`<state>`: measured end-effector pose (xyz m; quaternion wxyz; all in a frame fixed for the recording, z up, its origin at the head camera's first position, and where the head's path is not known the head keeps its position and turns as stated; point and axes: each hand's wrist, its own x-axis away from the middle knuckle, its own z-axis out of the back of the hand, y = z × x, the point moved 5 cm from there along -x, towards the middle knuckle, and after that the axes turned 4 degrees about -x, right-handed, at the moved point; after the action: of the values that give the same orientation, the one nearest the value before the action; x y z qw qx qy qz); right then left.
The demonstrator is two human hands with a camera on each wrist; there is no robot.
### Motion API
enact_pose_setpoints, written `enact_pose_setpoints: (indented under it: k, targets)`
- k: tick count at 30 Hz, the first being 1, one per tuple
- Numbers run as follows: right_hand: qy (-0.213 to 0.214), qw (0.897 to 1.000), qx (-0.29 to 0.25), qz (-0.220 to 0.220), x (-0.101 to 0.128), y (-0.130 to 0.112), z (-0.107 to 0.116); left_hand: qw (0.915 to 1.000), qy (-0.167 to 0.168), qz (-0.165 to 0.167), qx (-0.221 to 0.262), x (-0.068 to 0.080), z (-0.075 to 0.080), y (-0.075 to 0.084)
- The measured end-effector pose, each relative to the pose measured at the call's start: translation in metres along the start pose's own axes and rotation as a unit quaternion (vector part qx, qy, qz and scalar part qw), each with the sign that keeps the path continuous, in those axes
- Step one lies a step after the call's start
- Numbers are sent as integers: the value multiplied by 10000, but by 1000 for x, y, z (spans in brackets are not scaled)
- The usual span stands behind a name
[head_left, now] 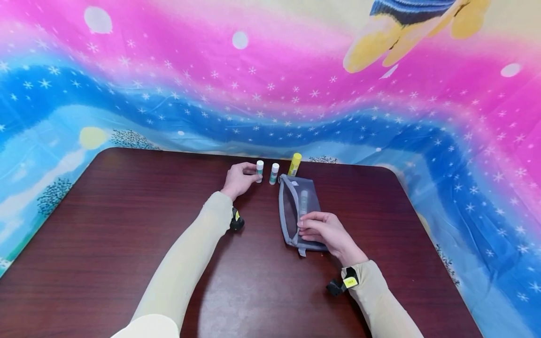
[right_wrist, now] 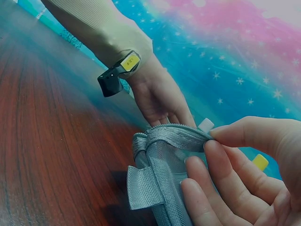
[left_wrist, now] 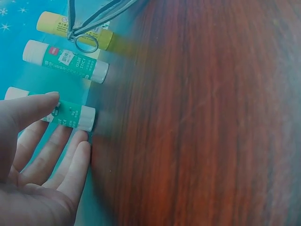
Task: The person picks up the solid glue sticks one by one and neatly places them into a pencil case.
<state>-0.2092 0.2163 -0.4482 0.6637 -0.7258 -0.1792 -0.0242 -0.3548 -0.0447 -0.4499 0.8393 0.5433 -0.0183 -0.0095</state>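
A green-and-white glue stick (head_left: 259, 165) stands upright near the back of the table, and my left hand (head_left: 240, 180) holds it between thumb and fingers. In the left wrist view the thumb lies across its label (left_wrist: 70, 113). My right hand (head_left: 329, 233) pinches the zipped edge of a grey mesh pouch (head_left: 313, 188), whose mouth gapes toward the left. Through the mesh shows a pale stick (head_left: 304, 202), its details blurred. A second green-and-white glue stick (head_left: 274, 174) stands between the left hand and the pouch.
Behind the pouch stands a yellow glue stick (head_left: 295, 164). The dark red wooden table (head_left: 148, 225) ends at a colourful hanging cloth (head_left: 203, 108) along the back and sides. A zip ring (left_wrist: 86, 43) hangs at the pouch's far corner.
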Motion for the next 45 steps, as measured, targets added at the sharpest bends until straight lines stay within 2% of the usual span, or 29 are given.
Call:
enact_pose_setpoints:
  k: [19,45]
  targets:
    - [-16,10000,52,0,-1,-1,0,10000,-31,-18,-11,3,6,5]
    - [-83,10000,8,43,0,1,1,9990,-65,60,449,10,8,6]
